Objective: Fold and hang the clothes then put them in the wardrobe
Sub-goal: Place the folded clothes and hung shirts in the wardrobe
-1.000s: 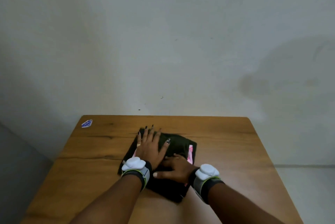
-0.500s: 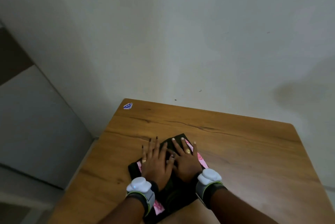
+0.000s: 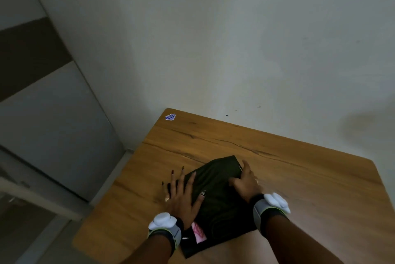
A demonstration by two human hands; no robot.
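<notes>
sticker (image 3: 170,117) print unreadable; right hand (image 3: 245,184) fingertips hidden under garment (image 3: 215,178); forearms (image 3: 299,242) cut off

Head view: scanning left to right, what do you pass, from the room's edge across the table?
Grey panel → left hand → dark folded garment → right hand → bare wooden table. The blue sticker lies straight beyond the left hand, so it is left out of the order.

One wooden worktop (image 3: 299,178). One folded dark garment (image 3: 218,180) lies on it, with one pink-printed patch (image 3: 198,232) showing. One blue-and-white sticker (image 3: 170,117). Two hands: one left hand (image 3: 183,197), one right hand (image 3: 245,182). Two white wrist trackers, a left tracker (image 3: 162,221) and a right tracker (image 3: 276,200).
</notes>
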